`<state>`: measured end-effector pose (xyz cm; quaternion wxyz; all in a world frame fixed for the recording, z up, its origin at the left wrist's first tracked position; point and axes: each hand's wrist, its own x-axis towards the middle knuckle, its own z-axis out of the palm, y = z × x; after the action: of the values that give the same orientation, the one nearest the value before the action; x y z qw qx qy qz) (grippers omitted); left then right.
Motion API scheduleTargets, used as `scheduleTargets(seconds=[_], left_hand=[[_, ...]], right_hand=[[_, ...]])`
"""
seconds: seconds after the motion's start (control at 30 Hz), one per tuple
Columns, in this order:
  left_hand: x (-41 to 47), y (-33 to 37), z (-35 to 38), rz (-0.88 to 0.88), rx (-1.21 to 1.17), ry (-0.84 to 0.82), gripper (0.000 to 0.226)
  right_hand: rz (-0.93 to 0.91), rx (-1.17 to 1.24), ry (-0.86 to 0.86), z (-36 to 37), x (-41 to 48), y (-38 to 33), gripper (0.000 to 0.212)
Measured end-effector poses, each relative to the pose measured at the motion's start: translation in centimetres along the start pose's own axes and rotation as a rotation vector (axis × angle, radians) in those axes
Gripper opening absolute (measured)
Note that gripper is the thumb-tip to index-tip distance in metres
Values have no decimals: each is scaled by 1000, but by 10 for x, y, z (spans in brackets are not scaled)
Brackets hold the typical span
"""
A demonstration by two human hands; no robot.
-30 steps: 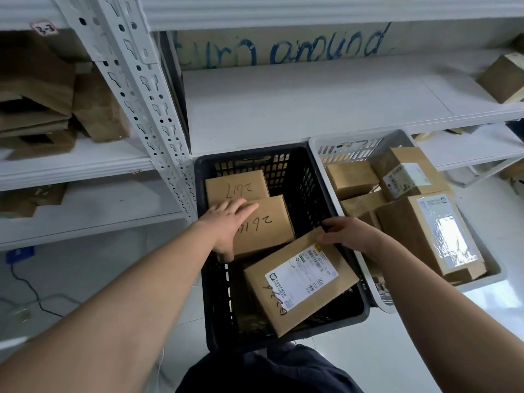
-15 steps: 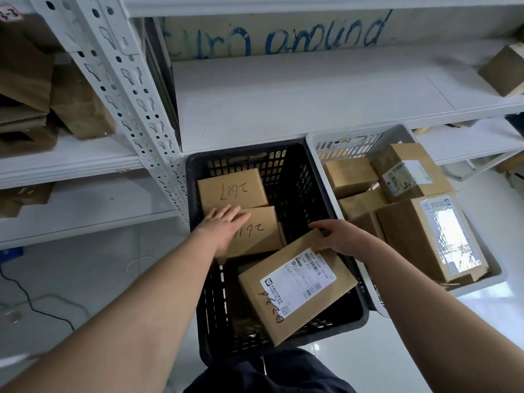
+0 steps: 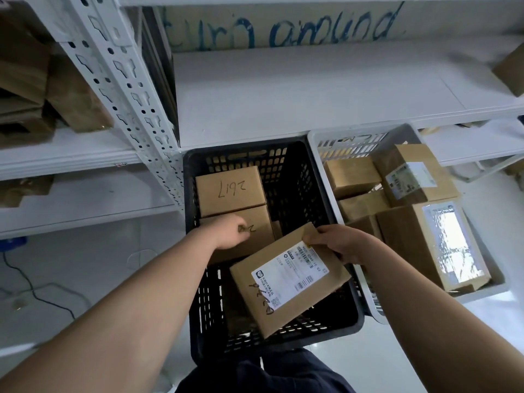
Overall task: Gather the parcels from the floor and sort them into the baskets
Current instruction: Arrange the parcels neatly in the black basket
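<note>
A black basket (image 3: 243,145) stands on the floor below me with a white basket (image 3: 363,131) at its right. In the black one lie a brown box marked 2617 (image 3: 231,190) and a second brown box (image 3: 259,226) in front of it. My left hand (image 3: 229,233) rests on that second box with its fingers curled under, holding nothing that I can see. My right hand (image 3: 337,245) grips the far corner of a labelled parcel (image 3: 289,282), which lies tilted over the basket's near right part. Several brown parcels (image 3: 431,245) fill the white basket.
A white perforated shelf upright (image 3: 122,89) rises just left of the black basket. Flattened cardboard (image 3: 71,95) is stacked on the left shelf, and one box (image 3: 510,69) sits on the right shelf. A dark cable (image 3: 34,290) runs over the floor at left.
My left hand's fingers, flat on the second box before, have curled under. My right hand has kept its hold on the labelled parcel, which has shifted slightly. The camera has moved closer.
</note>
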<state>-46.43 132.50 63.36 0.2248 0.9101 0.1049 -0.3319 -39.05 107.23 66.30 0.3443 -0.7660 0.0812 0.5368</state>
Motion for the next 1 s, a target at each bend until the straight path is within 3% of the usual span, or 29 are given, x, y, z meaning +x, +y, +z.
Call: scheduleTargets(seconds=[0.07,0.23,0.37,0.47,0.6,0.7,0.8,0.9,1.0], left_hand=[[-6,11,-6,-73,-144,-77,48],[-16,3,-7,-424,-645,-335,83],[-24,-2,-11,-349,-822,-398,67],[-27,-4,-20,-282,-729,-272,60],[-29,-1,-40,-196,-710,7,55],[-25,1,-55,-138,-860,213,61],[-23,13,-63,-58,-893,201,36],[-17,25,-67,-28,-992,109,63],[-4,32,-68,-41,-1059,131,67]], right_hand=[[5,63,-28,2,2,-1,23],[-32,124,-19,4,4,-8,24],[-84,129,41,6,3,-15,34],[-114,128,43,6,0,-20,35],[-124,145,140,-4,-6,-29,58],[-162,229,166,-8,-10,-32,45],[-181,331,239,-7,-12,-32,45],[-202,397,357,-6,-16,-32,52],[-267,449,437,-6,-21,-31,48]])
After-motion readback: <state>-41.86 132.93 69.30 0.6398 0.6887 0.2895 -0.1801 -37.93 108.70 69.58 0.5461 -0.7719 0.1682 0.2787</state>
